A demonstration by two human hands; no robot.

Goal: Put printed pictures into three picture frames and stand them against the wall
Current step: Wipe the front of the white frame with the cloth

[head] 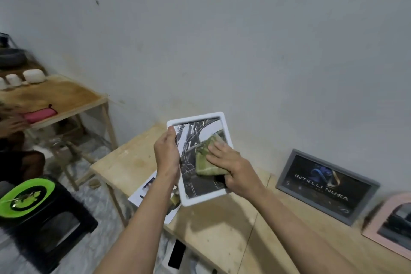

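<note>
My left hand (167, 153) grips the left edge of a white picture frame (195, 118) and holds it up above the wooden table (222, 229). A grey road picture shows behind its glass. My right hand (231, 167) presses a folded green cloth (205, 163) against the glass, thumb curled under the frame's right edge. A grey frame (289, 173) with a dark logo picture leans against the wall (222, 40) to the right. A pink frame (382, 213) with a picture stands beside it at the right edge.
Loose printed sheets (146, 189) lie at the table's left edge under my left arm. A second wooden table (66, 100) at the left holds white cups and a pink pouch. A black stool (51, 213) with a green plate stands lower left. Another person sits at the far left.
</note>
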